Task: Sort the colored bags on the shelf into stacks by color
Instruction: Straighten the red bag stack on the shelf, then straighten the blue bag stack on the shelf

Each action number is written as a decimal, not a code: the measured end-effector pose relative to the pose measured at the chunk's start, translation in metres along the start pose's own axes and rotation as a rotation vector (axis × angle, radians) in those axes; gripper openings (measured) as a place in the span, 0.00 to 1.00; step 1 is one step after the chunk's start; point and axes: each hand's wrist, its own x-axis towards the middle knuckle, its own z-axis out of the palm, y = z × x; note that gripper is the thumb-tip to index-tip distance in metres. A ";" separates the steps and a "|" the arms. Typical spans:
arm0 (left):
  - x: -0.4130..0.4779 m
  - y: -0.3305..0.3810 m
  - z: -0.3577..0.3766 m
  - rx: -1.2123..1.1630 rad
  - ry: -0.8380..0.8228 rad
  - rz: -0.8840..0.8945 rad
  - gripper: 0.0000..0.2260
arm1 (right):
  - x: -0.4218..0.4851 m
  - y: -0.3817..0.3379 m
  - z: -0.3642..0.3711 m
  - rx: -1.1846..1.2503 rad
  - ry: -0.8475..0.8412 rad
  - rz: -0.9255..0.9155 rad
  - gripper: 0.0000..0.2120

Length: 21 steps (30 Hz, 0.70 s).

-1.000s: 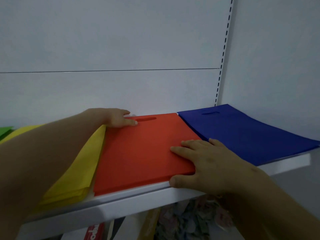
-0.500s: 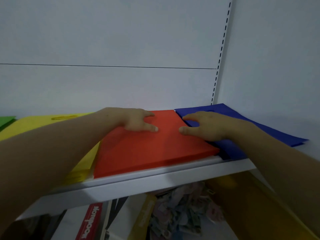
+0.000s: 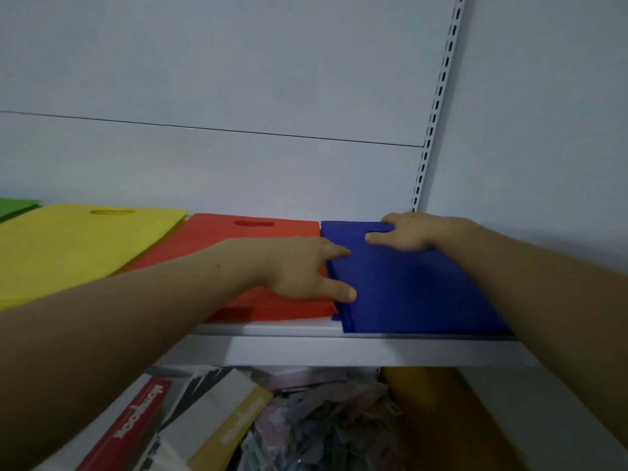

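Both lie flat, holding nothing: the left grip [image 3: 306, 271] presses the blue stack [image 3: 424, 297] just right of the red stack [image 3: 210, 241], and the right grip [image 3: 406, 232] presses farther back, seemingly squaring it on the shelf [image 3: 339, 351].

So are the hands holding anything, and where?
Nothing looks gripped. Both hands press on the blue bags: the left hand along their left edge, the right hand at the far end.

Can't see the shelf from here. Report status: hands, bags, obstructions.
Left hand open, fingers against blue stack, left edge. Right hand open, flat on its far end. Red stack alongside, yellow stack beyond. Nothing blocking.
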 end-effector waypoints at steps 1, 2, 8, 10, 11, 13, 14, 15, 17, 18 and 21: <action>0.000 0.006 0.000 0.010 -0.001 0.008 0.36 | 0.005 0.005 0.002 0.002 -0.004 0.004 0.40; 0.000 0.010 -0.001 -0.002 -0.016 0.006 0.37 | 0.010 0.008 0.004 0.002 -0.007 0.007 0.41; -0.004 0.030 0.008 0.176 -0.099 0.012 0.43 | 0.024 0.023 0.012 0.009 -0.020 0.022 0.42; -0.005 0.034 0.010 0.205 -0.112 0.011 0.43 | 0.030 0.024 0.014 0.001 -0.021 0.019 0.42; -0.004 0.034 0.011 0.202 -0.115 0.010 0.43 | 0.033 0.024 0.015 -0.002 -0.027 0.017 0.42; -0.003 0.033 0.011 0.198 -0.114 0.004 0.42 | 0.038 0.025 0.017 0.000 -0.043 0.022 0.42; -0.004 0.033 0.012 0.203 -0.108 0.003 0.41 | 0.041 0.026 0.018 0.001 -0.048 0.026 0.42; -0.004 0.032 0.012 0.207 -0.098 0.005 0.40 | 0.045 0.026 0.018 -0.002 -0.049 0.029 0.41; -0.005 0.032 0.013 0.210 -0.066 0.025 0.38 | 0.052 0.025 0.017 -0.016 -0.045 0.032 0.41; -0.005 0.032 0.014 0.215 -0.050 0.033 0.37 | 0.056 0.025 0.016 -0.022 -0.040 0.031 0.41; -0.006 0.035 0.016 0.235 -0.044 0.026 0.35 | 0.068 0.025 0.015 -0.025 -0.047 0.034 0.41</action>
